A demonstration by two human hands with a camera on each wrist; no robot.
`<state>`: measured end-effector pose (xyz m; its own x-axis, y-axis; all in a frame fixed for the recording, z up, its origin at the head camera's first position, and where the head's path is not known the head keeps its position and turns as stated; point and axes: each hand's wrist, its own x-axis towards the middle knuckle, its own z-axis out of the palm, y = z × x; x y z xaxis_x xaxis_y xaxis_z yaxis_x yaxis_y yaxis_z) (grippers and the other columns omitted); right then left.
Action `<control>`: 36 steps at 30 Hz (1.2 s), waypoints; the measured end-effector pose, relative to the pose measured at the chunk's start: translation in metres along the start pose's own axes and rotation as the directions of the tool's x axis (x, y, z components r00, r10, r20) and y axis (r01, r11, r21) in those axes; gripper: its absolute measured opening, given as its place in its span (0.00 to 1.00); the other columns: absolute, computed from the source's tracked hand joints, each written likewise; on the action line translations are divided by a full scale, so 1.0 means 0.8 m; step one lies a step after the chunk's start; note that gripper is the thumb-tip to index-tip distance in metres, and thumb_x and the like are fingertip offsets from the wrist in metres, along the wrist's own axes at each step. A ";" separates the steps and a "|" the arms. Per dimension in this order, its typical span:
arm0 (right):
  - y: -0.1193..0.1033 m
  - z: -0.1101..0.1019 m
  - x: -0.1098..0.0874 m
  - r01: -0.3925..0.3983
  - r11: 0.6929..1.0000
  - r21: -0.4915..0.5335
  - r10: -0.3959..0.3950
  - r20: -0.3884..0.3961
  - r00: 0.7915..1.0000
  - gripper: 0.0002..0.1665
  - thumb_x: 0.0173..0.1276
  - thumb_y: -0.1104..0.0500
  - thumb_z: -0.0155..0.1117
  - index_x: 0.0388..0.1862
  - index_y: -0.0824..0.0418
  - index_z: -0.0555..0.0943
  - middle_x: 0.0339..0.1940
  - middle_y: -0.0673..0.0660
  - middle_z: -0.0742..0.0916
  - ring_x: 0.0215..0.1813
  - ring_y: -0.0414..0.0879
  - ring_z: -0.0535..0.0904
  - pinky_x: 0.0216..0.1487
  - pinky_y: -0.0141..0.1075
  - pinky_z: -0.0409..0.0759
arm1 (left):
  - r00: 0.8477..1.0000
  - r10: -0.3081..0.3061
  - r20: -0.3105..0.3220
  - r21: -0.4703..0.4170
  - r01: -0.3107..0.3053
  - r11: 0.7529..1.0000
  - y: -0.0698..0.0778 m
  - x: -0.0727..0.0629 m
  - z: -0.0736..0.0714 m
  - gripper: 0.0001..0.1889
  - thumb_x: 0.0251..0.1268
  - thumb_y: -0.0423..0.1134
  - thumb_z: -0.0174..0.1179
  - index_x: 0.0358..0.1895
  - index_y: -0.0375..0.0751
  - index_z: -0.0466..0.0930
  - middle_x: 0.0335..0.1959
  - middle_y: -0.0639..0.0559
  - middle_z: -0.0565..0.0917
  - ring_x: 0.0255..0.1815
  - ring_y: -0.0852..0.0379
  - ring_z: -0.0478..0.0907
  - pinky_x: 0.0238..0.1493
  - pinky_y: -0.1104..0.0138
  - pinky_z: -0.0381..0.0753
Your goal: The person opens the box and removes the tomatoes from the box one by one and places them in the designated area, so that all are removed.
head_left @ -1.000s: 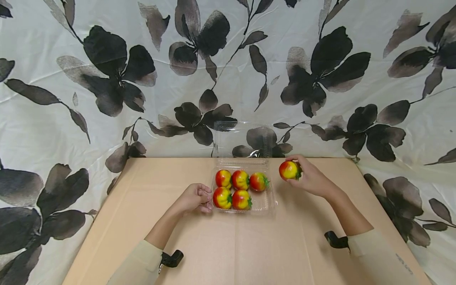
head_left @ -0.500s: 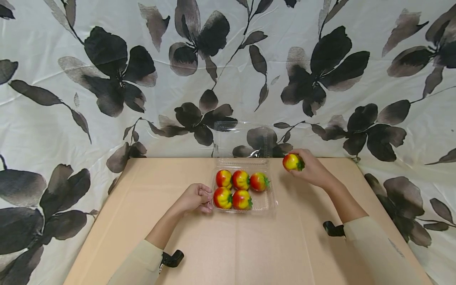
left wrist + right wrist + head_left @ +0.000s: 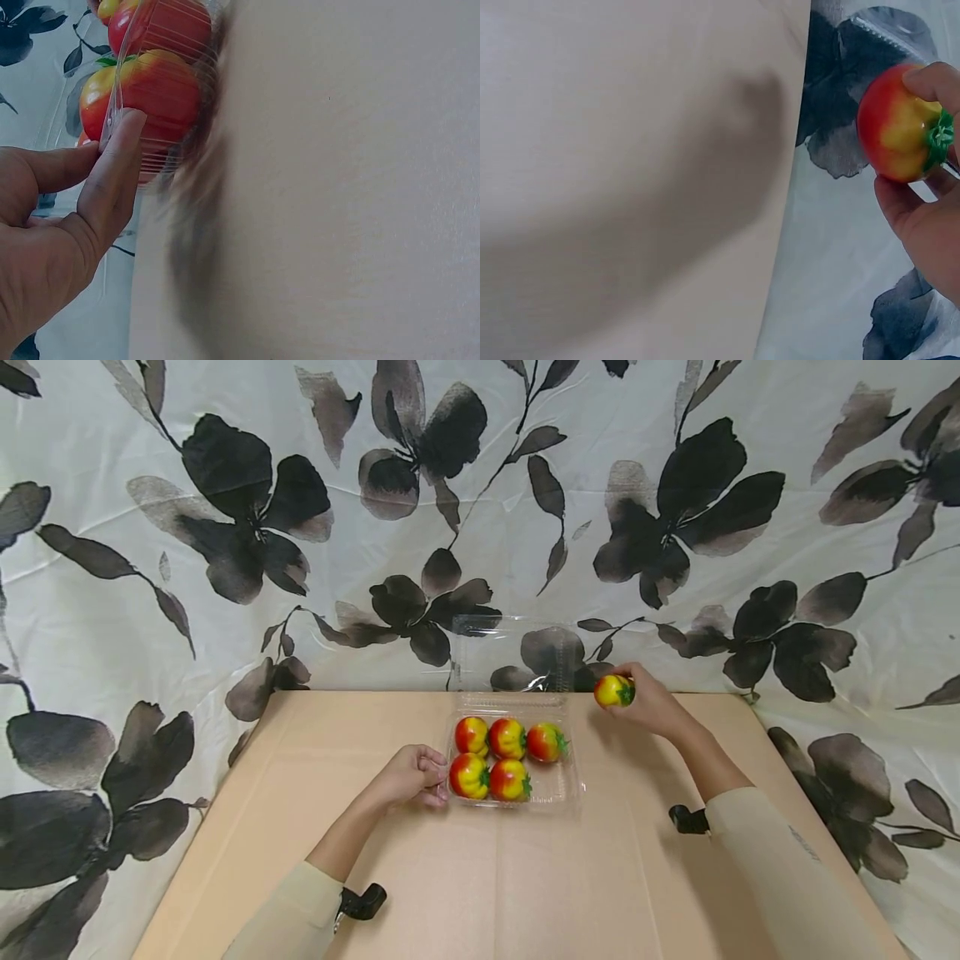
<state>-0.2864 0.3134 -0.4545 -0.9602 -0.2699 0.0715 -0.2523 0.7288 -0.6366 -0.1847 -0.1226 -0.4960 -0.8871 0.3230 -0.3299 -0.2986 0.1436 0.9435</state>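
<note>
Clearly, the right hand [image 3: 654, 703] pinches a red-and-yellow fruit [image 3: 613, 691] between the thumb and fingers, holding it raised near the far edge of the desk [image 3: 570, 893]. The fruit sits at the fingertips, on the side of that hand facing the container; in the right wrist view its green leafy crown [image 3: 940, 139] points toward the palm.

To the left of this fruit, and apart from it, a clear plastic container [image 3: 553, 787] rests on the desk. The left hand [image 3: 408, 777] pinches the container's left edge, thumb and finger on either side of the thin plastic, as the left wrist view shows.

Inside lie five similar fruits [image 3: 507, 738], all between the two hands: three in the far row and two in the near row. The near-left one is closest to the left hand, just beside the fingertips, behind the clear wall.

The container's lid [image 3: 480, 656] stands raised at the far side, in front of a white cloth [image 3: 547, 568] printed with dark flowers. Pale sleeves [image 3: 292, 906] cover both forearms, and a black device [image 3: 363, 902] projects from each wrist.
</note>
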 end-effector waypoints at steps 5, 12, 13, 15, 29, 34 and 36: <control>0.005 0.002 0.015 -0.015 0.998 -0.059 0.015 0.006 1.000 0.42 0.61 0.60 0.75 0.69 0.71 0.66 0.64 0.72 0.76 0.60 0.65 0.74 0.66 0.60 0.78 | 1.000 0.001 0.007 0.000 -0.001 1.000 0.000 0.001 0.000 0.13 0.73 0.20 0.53 0.56 0.19 0.66 0.31 0.40 0.82 0.26 0.52 0.86 0.35 0.56 0.93; 0.019 0.015 0.029 -0.011 0.997 -0.071 0.011 -0.007 1.000 0.42 0.62 0.57 0.74 0.71 0.71 0.70 0.64 0.75 0.77 0.61 0.67 0.73 0.68 0.61 0.75 | 1.000 -0.006 0.003 0.000 0.006 1.000 0.000 0.001 0.001 0.13 0.73 0.19 0.53 0.56 0.19 0.66 0.31 0.41 0.82 0.26 0.51 0.86 0.35 0.56 0.93; 0.021 0.018 0.029 -0.022 0.998 -0.054 0.022 -0.007 1.000 0.42 0.62 0.57 0.73 0.72 0.71 0.69 0.65 0.75 0.77 0.61 0.67 0.73 0.68 0.61 0.75 | 1.000 -0.006 0.004 0.000 0.006 1.000 0.000 0.001 0.001 0.13 0.73 0.19 0.53 0.56 0.19 0.66 0.31 0.40 0.82 0.26 0.51 0.86 0.35 0.56 0.93; 0.024 0.024 0.028 -0.065 0.998 -0.008 0.065 -0.004 0.998 0.44 0.64 0.57 0.72 0.74 0.72 0.66 0.67 0.75 0.76 0.62 0.67 0.73 0.70 0.60 0.74 | 1.000 -0.004 0.004 0.003 0.004 1.000 -0.001 0.002 0.001 0.13 0.72 0.19 0.53 0.56 0.19 0.66 0.31 0.40 0.82 0.26 0.51 0.86 0.35 0.55 0.93; 0.030 0.058 0.029 -0.255 0.964 0.070 0.259 -0.070 0.963 0.45 0.71 0.49 0.70 0.76 0.72 0.64 0.72 0.76 0.74 0.71 0.70 0.70 0.78 0.61 0.67 | 1.000 0.006 0.010 0.014 -0.006 1.000 0.000 0.001 0.000 0.14 0.73 0.19 0.53 0.57 0.18 0.65 0.32 0.39 0.82 0.26 0.52 0.85 0.36 0.55 0.93; 0.029 0.061 0.029 -0.257 0.965 0.057 0.262 -0.091 0.961 0.43 0.73 0.48 0.68 0.76 0.71 0.65 0.71 0.76 0.75 0.71 0.71 0.70 0.78 0.61 0.67 | 1.000 0.005 0.011 0.019 -0.005 1.000 0.000 0.001 -0.001 0.14 0.73 0.19 0.52 0.57 0.17 0.65 0.32 0.38 0.82 0.26 0.53 0.85 0.36 0.55 0.93; 0.028 0.062 0.028 -0.259 0.964 0.062 0.264 -0.097 0.960 0.41 0.74 0.49 0.67 0.75 0.71 0.66 0.69 0.76 0.76 0.69 0.71 0.71 0.76 0.61 0.69 | 1.000 0.004 0.010 0.019 -0.004 1.000 0.000 0.001 -0.002 0.15 0.73 0.19 0.52 0.58 0.17 0.65 0.32 0.38 0.83 0.26 0.52 0.85 0.36 0.55 0.93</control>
<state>-0.3077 0.2928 -0.5051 -0.9997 -0.0055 -0.0250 0.0130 0.7333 -0.6798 -0.1861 -0.1236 -0.4962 -0.8847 0.3330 -0.3263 -0.2880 0.1601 0.9442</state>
